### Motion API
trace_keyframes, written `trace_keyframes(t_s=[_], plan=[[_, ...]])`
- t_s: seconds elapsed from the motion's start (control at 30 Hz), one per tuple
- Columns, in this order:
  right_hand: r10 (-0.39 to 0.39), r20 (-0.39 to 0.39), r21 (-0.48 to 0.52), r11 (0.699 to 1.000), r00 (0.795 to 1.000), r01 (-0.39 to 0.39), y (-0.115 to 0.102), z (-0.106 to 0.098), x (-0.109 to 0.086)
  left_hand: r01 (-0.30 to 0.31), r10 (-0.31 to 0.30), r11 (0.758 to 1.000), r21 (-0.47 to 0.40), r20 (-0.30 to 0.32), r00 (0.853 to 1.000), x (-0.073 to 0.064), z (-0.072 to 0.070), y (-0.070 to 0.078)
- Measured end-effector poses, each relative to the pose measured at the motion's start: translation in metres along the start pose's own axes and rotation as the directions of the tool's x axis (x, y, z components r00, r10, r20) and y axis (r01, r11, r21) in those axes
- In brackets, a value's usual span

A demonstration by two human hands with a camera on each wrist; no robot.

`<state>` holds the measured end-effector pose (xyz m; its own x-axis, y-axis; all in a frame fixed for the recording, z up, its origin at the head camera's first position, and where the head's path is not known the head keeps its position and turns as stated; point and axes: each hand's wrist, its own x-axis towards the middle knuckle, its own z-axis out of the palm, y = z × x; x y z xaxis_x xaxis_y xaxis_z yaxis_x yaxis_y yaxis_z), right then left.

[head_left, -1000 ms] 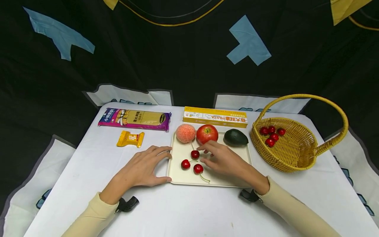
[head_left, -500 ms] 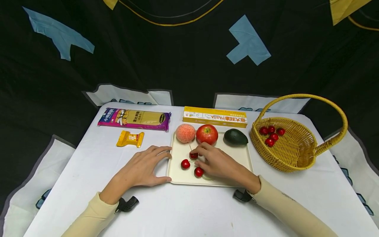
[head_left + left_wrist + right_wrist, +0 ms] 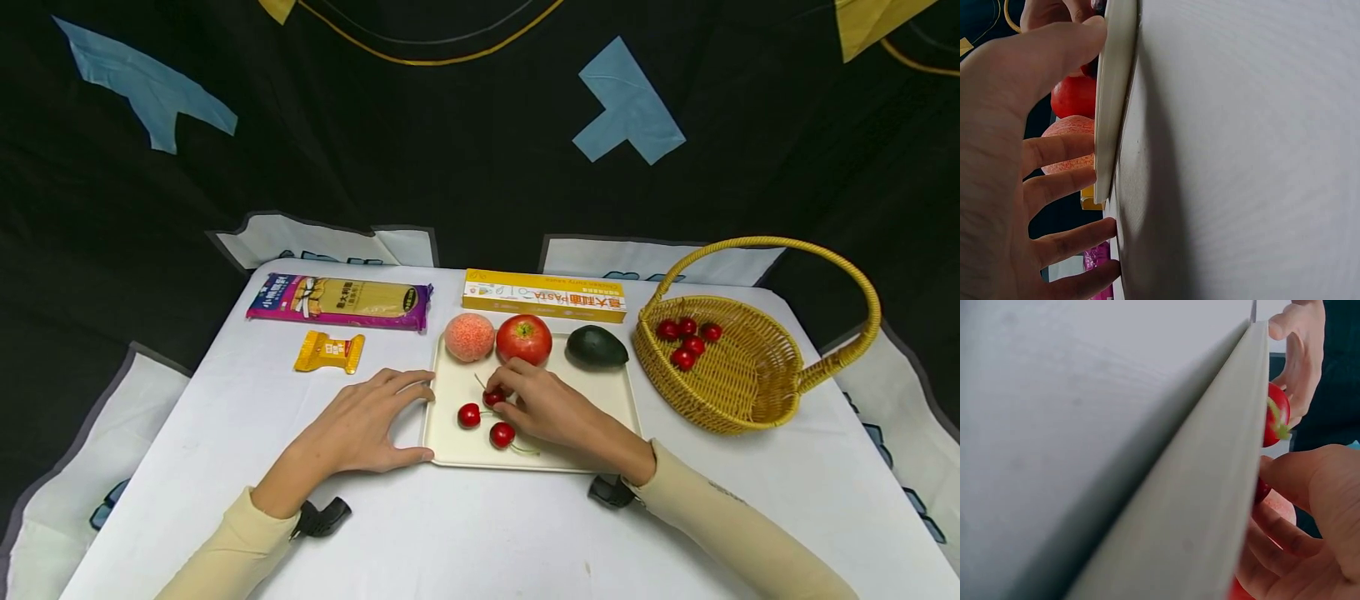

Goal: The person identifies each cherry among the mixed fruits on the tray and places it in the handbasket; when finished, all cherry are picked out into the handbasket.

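My right hand pinches a dark red cherry between thumb and fingers, over the cream tray. The cherry's stem sticks up to the left. In the right wrist view, that cherry shows partly between thumb and fingers. Two more cherries with stems lie close by on the tray, one to the left and one nearer the front. My left hand rests with spread fingers at the tray's left edge, thumb and fingertips touching the rim; in the left wrist view these fingers look nearly straight.
Along the tray's back sit a pink bumpy peach-like ball, a red apple and an avocado. Behind is a yellow pasta box. A noodle packet and orange wrapped snack lie left; a wicker basket holding several cherries stands right.
My right hand has moved left and down onto the back cherry and taken it between thumb and fingers; the cherry has shifted slightly and its stem tilts left. My left hand stays put.
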<state>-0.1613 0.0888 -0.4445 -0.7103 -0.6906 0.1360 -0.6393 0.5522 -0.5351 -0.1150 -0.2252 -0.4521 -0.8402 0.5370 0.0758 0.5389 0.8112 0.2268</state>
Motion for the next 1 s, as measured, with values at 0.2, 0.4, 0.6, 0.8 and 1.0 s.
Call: trace_keyframes(t_s=[0.2, 0.4, 0.6, 0.8, 1.0], plan=[[0.012, -0.024, 0.000, 1.000, 1.000, -0.012, -0.001, -0.006, -0.005, -0.004, 0.004, 1.000, 0.001, -0.002, 1.000, 0.000, 0.000, 0.000], [0.002, -0.089, -0.022, 1.000, 0.996, -0.004, -0.003, -0.015, -0.013, -0.007, 0.007, 1.000, 0.004, -0.008, 1.000, 0.001, 0.001, -0.001], [-0.004, -0.132, -0.006, 1.000, 0.991, 0.003, -0.001, -0.025, -0.023, -0.008, 0.008, 1.000, 0.004, -0.009, 1.000, 0.001, 0.000, -0.001], [-0.013, -0.195, 0.021, 1.000, 0.981, 0.018, 0.003, -0.036, -0.033, -0.007, 0.007, 1.000, 0.007, -0.008, 1.000, 0.001, -0.001, 0.000], [-0.036, -0.248, 0.001, 0.999, 0.968, 0.037, 0.012, -0.049, -0.044, -0.006, 0.006, 1.000, 0.006, -0.006, 1.000, 0.001, 0.000, 0.000]])
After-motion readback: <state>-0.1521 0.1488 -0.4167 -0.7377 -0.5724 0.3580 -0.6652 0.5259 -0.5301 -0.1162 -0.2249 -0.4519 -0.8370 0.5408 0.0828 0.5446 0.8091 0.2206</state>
